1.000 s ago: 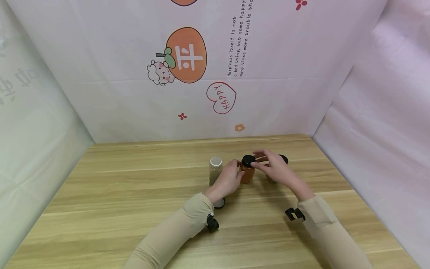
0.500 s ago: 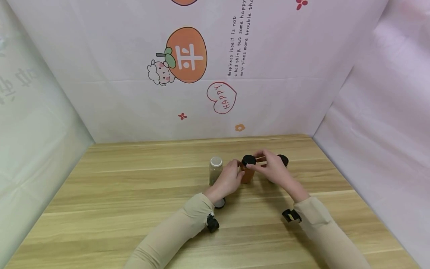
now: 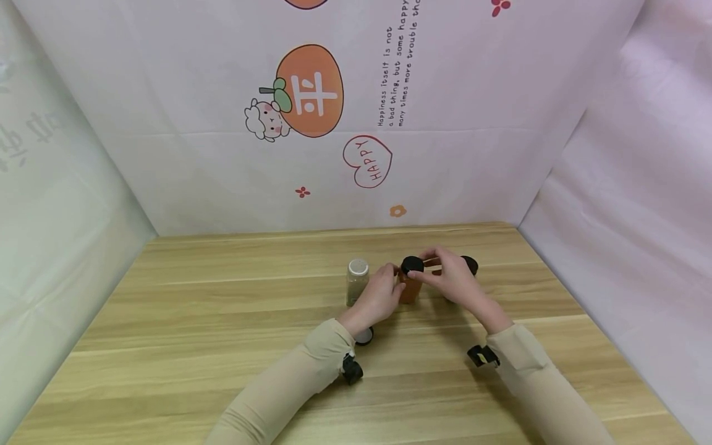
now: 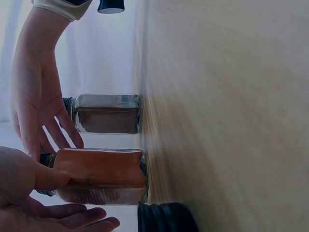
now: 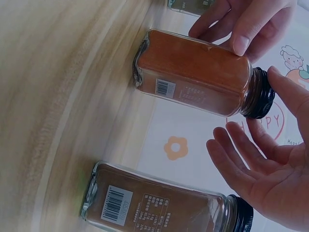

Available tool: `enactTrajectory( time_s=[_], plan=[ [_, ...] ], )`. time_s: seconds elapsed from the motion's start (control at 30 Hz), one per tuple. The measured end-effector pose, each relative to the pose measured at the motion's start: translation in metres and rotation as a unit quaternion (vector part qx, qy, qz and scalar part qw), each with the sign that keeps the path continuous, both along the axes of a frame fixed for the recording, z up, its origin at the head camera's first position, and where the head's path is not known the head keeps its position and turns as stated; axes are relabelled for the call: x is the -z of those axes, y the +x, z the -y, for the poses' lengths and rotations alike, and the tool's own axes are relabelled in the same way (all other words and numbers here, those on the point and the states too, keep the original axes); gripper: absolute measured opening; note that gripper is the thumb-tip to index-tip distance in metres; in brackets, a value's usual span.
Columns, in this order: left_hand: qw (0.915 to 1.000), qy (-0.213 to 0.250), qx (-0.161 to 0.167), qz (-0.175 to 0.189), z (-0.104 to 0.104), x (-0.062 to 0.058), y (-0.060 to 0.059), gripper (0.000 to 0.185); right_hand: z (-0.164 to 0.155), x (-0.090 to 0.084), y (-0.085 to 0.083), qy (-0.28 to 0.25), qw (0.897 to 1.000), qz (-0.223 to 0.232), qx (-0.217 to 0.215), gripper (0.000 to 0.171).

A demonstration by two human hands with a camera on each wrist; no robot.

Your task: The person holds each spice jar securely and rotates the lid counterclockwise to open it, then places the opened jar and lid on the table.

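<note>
A square glass spice jar filled with orange-red powder stands upright on the wooden table. My left hand grips its upper side between thumb and fingers. On top sits a black screw lid. My right hand has thumb and fingertips around that lid, pinching it. In the right wrist view, the thumb presses the lid's edge while the other fingers spread out beneath. Just beyond my right hand is a second jar of brown powder with its own black lid, mostly hidden by the hand in the head view.
Left of my left hand stands a jar with a white top and pale contents. A loose black lid lies upturned on the table, partly behind my left wrist. A printed cloth hangs behind the table.
My right hand has shifted slightly left, and its thumb has moved across the front of the black lid. The left hand and the jar keep their place.
</note>
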State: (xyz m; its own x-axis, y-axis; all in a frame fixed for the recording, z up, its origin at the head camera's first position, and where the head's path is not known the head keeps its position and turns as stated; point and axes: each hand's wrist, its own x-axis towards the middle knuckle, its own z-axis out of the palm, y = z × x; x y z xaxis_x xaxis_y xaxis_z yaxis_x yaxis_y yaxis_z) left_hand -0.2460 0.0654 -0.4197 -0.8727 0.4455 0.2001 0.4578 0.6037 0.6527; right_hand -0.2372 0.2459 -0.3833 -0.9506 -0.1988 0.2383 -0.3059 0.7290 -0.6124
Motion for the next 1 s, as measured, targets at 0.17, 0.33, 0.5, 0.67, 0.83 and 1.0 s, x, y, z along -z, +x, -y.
enactTrajectory(
  time_s=[0.17,0.33,0.5,0.67,0.83,1.0],
  plan=[
    [1.0,-0.006,0.0,-0.003,0.0,0.0,0.0,0.034,-0.002,-0.001,-0.001,0.0,1.0,-0.006,-0.017,0.046],
    [1.0,-0.008,0.0,-0.001,-0.001,0.0,0.0,0.034,-0.006,-0.003,-0.002,0.008,0.999,-0.015,-0.043,0.042],
    [1.0,-0.006,-0.001,0.007,-0.001,0.0,0.0,0.034,-0.009,-0.004,-0.002,0.014,0.997,-0.012,-0.07,0.041],
    [0.9999,-0.007,-0.001,0.009,0.0,0.001,0.0,0.035,-0.013,-0.005,-0.003,0.018,0.995,-0.006,-0.096,0.042],
    [1.0,-0.009,0.0,0.002,0.0,0.001,-0.001,0.035,-0.016,-0.006,-0.004,0.024,0.992,0.006,-0.12,0.043],
    [1.0,-0.01,0.001,0.001,0.0,0.001,-0.001,0.035,-0.018,-0.005,-0.005,0.031,0.991,0.012,-0.133,0.045]
  ],
)
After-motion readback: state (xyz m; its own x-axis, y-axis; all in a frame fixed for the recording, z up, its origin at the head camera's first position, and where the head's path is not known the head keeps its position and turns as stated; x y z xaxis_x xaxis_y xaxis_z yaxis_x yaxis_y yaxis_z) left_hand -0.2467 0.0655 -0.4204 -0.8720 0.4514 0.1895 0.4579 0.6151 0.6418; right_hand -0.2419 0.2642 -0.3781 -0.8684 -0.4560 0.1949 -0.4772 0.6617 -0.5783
